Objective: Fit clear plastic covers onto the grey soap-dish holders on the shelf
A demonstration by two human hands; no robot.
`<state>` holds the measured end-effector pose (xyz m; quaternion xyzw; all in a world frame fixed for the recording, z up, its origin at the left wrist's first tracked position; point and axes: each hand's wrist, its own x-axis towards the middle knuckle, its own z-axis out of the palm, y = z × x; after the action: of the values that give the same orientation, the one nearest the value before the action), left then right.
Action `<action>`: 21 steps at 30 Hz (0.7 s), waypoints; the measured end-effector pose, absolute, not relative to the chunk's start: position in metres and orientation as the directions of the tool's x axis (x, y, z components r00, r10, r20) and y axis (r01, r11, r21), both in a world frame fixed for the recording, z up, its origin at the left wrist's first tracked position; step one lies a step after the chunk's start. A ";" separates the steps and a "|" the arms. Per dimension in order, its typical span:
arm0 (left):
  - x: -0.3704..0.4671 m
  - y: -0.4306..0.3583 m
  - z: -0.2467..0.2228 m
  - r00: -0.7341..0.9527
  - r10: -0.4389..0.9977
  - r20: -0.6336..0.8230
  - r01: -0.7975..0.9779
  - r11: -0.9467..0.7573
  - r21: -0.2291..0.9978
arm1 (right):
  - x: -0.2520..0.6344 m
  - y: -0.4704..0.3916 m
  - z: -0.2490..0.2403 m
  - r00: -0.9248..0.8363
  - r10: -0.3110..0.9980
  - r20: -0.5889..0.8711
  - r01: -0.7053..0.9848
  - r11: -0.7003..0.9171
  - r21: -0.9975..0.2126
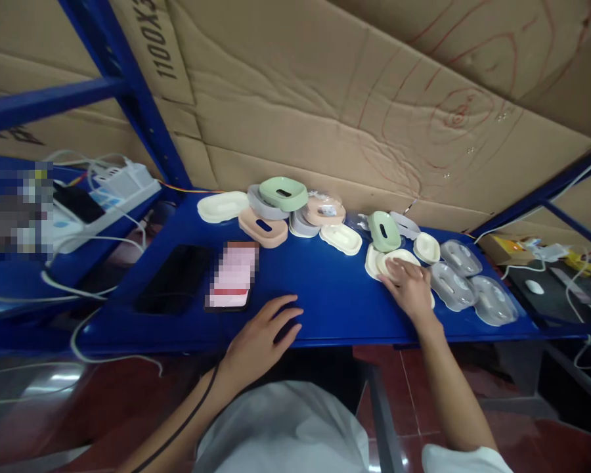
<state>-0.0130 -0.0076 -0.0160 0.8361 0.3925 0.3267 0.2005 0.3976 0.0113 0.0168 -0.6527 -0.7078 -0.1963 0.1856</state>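
My right hand [414, 289] is at the right of the blue table, its thumb and fingers closed on a cream soap dish [408, 255]. Its palm hides part of the dish. Under and beside that dish lies another cream piece [372, 261]. Just behind stands a tilted green soap dish [384, 231] with a dark slot. A small cream dish [427, 248] lies to the right of my fingers. My left hand [263, 335] is open and holds nothing, fingers spread at the table's front edge, near a phone with a lit screen [234, 276].
Along the back lie a stacked green dish [283, 194], a peach dish [263, 228] and cream trays [222, 207]. Several clear-wrapped grey dishes [453, 287] lie at right. A dark phone-like slab [174, 279] is at left. White cables [79, 295] hang beside the table; cardboard [285, 98] walls the back.
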 end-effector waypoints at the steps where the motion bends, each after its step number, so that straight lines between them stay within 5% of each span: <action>1: -0.013 -0.008 -0.015 0.477 0.792 0.381 0.527 -0.605 0.597 | 0.387 0.013 0.015 -0.091 0.847 0.524 0.996 0.090 0.029; 6: -0.014 -0.010 -0.007 0.486 0.796 0.360 0.524 -0.596 0.608 | 0.345 -0.012 0.012 -0.140 0.770 0.622 0.972 0.228 -0.064; 13: -0.014 -0.008 -0.007 0.545 0.703 0.457 0.558 -0.711 0.428 | 0.282 -0.038 0.018 -0.543 0.755 0.368 0.739 0.637 -0.218; 16: -0.012 -0.007 -0.011 0.591 0.695 0.410 0.552 -0.718 0.424 | 0.286 -0.012 0.021 -0.456 0.785 0.419 0.800 0.568 -0.192; 21: -0.011 -0.008 -0.012 0.570 0.706 0.420 0.557 -0.708 0.434 | 0.307 0.054 0.023 -0.141 0.830 0.539 0.982 0.188 -0.032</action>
<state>-0.0109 -0.0084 -0.0124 0.8768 0.3602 0.2920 0.1275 0.3074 0.0541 0.0234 -0.6149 -0.7366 -0.1673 0.2265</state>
